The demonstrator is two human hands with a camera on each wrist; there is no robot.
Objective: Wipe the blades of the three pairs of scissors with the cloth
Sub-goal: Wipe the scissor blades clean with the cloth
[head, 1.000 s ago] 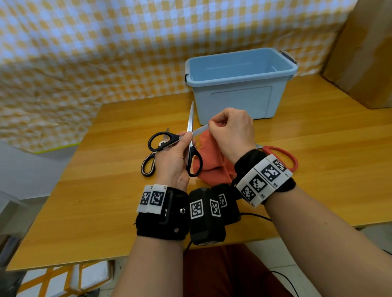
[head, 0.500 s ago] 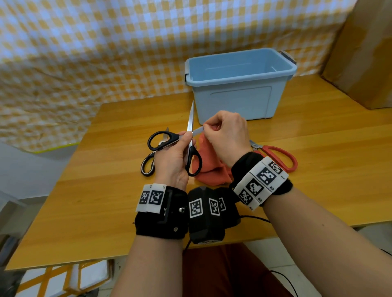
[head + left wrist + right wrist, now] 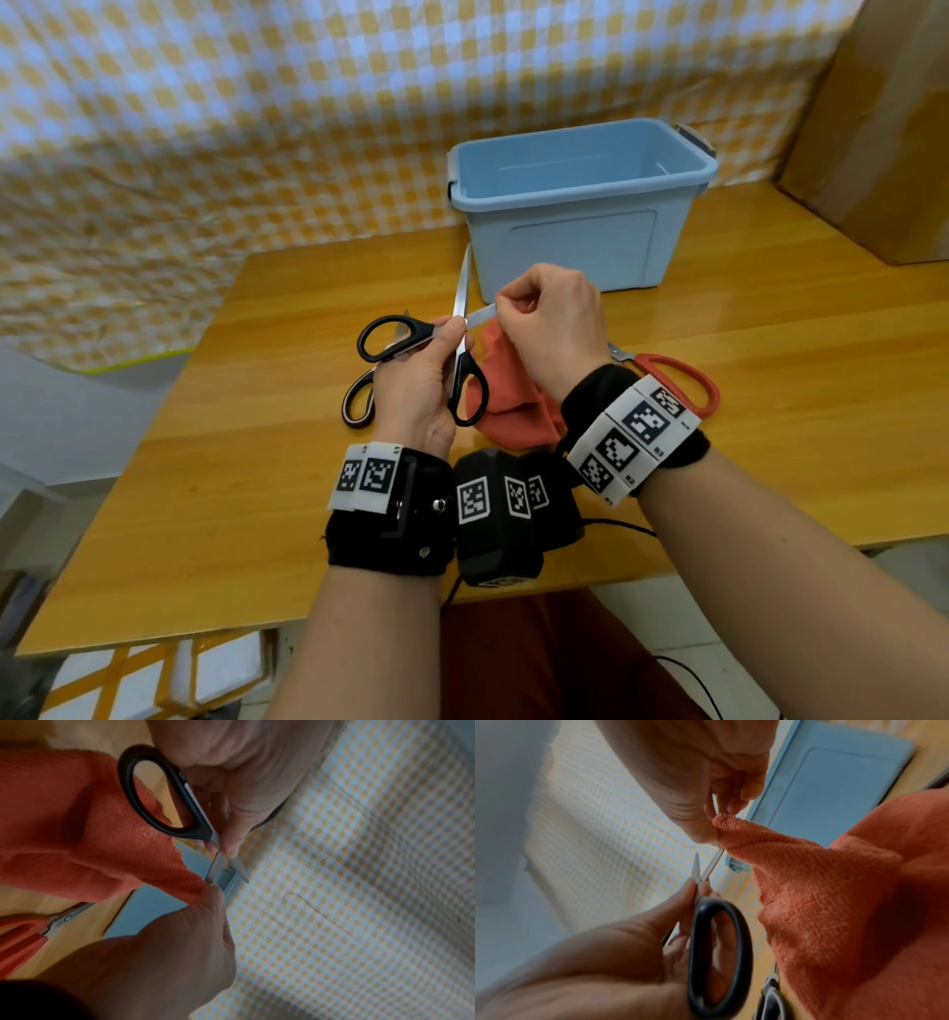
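Nearest us, the left hand (image 3: 418,383) has its fingers curled round the black scissors (image 3: 464,377) at the pivot, one loop handle hanging below the palm, the other sticking out to the left. The pair is held up off the table (image 3: 231,488) and spread wide, one blade pointing away toward the bin, the other angled across to the right. And there's the right hand (image 3: 552,329), thumb and fingertips pinched tight on that angled blade with a fold of the orange cloth (image 3: 513,406) wrapped over it; the rest of the cloth trails down onto the table just behind the wrists.

Two more pairs wait. A grey-handled pair (image 3: 359,406) lies flat on the wood beside the left hand, partly hidden by it. The red scissors (image 3: 678,380) lie behind the right wrist.

Further back, a blue bin (image 3: 580,205) stands open, with a checked sheet (image 3: 257,128) hanging behind.

The danger here, I'd say: the cloth over the edge looks thin at the pinch, so a hard pull toward the tip could bring skin onto steel. A slack left grip could also let the blades swing shut on those fingers.
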